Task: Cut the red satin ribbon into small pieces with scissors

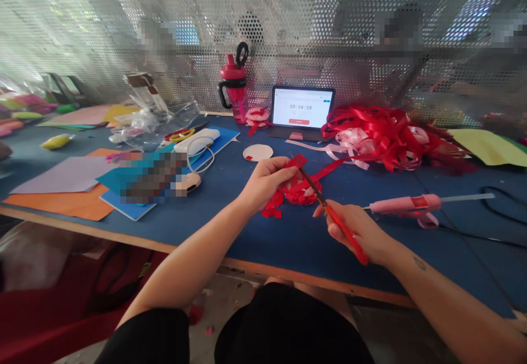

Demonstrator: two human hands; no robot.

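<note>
Between the thumb and fingers of my left hand (269, 180) is the end of a red ribbon (329, 171), which runs back to the right toward a large heap. My right hand (356, 227) grips red-handled scissors (346, 235), their blades pointing up and left at the ribbon by my left fingertips. Whether the blades are touching the ribbon I cannot tell. Below the blades lie cut red ribbon pieces (272, 210) and a bunched red ribbon piece (303, 192), partly covered by the left hand and scissors. A white round disc (257, 152) with a small red patch lies just beyond.
A tangled heap of red and pink ribbon (382, 139) lies at back right. At right rests a pink glue gun (405, 205) with its cord. A tablet (303, 108) showing a timer and a pink bottle (234, 87) stand behind. Coloured paper sheets (61, 174) cover the left side.
</note>
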